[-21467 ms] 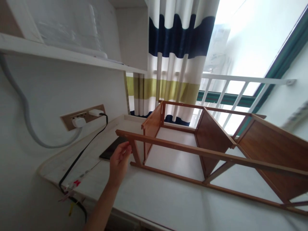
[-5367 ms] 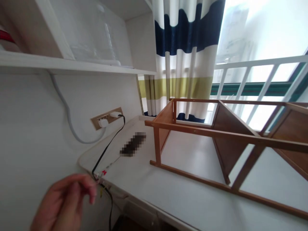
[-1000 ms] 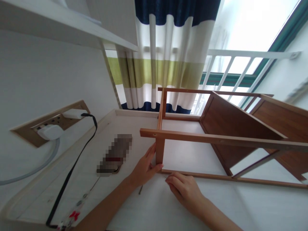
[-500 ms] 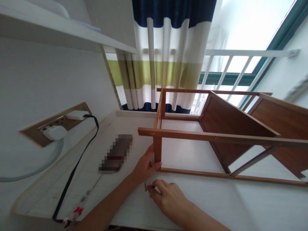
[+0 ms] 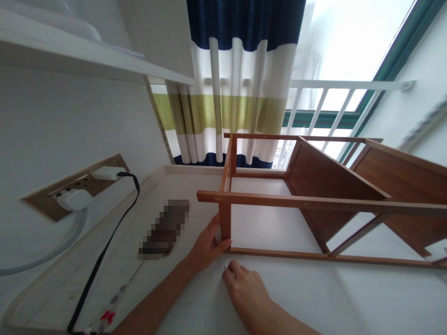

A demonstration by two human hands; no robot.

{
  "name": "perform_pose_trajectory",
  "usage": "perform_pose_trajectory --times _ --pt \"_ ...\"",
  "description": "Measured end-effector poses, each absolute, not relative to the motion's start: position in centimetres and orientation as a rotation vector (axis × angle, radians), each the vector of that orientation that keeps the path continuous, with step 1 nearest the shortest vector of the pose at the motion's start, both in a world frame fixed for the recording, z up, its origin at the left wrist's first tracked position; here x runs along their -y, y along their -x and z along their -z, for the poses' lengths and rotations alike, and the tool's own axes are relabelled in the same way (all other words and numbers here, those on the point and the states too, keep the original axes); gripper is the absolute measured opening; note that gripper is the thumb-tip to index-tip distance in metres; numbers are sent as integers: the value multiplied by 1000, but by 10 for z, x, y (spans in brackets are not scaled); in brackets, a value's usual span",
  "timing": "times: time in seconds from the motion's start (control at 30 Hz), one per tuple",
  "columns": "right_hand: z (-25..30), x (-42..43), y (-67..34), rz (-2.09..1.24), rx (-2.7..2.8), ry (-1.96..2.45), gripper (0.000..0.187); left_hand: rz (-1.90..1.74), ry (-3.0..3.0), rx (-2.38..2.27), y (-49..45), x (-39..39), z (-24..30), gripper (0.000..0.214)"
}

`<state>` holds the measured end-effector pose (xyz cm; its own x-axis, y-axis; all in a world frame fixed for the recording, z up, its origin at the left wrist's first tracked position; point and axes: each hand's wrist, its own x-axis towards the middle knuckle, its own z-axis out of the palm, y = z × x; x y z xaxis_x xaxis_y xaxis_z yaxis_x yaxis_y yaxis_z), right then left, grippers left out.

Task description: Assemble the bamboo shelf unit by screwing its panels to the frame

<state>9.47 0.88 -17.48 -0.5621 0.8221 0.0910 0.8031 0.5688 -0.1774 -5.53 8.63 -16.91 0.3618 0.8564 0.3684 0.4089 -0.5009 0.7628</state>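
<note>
Presently, at this moment:
Frame location: the wooden shelf frame [image 5: 307, 202] lay on its side on the white table [image 5: 314, 298], its near corner post just ahead of both hands.
Left hand: the left hand [image 5: 206, 246] was clamped on the foot of the corner post [image 5: 225, 221], thumb on one side and fingers on the other.
Right hand: the right hand [image 5: 244, 288] rested curled on the table just below the lower rail [image 5: 314, 256]; whether it pinched anything could not be told.
Handling: judged light for its bulk and stiff, with slim rails that could rack or crack at the joints if levered.
Grip points: posts near a joint were judged safest, not mid-span rails.
Surface: the smooth table was judged likely to let the frame slide.
Nearby: a black cable [image 5: 104, 251] ran along the table to the wall socket [image 5: 75, 186].
</note>
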Motion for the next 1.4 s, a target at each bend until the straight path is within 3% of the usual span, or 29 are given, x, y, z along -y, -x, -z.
perform_pose_trajectory --times 0.37,0.5,0.6,0.7,0.8,0.87,1.13,1.4 --pt "172 4 -150 -491 2436 1540 27 -1115 -2135 -1180 58 -90 164 52" --pt "156 6 -175 -684 2265 1511 12 -1244 -2120 -1255 65 -85 164 65" --pt "149 8 -195 -747 2194 1538 19 -1462 -2014 -1416 66 -76 165 73" --pt "150 10 -214 -658 2183 1594 18 -1525 -1933 -1528 55 -69 161 69" --pt "157 9 -230 -507 2278 1656 35 -1418 -2002 -1629 36 -67 148 45" --pt "162 8 -238 -415 2390 1639 39 -1358 -1977 -1727 24 -67 138 43" --pt "170 10 -257 -27 2656 1329 17 -1219 -1824 -1936 15 -61 121 39" --pt "183 12 -266 104 2531 1340 7 -1328 -1825 -1996 15 -64 132 32"
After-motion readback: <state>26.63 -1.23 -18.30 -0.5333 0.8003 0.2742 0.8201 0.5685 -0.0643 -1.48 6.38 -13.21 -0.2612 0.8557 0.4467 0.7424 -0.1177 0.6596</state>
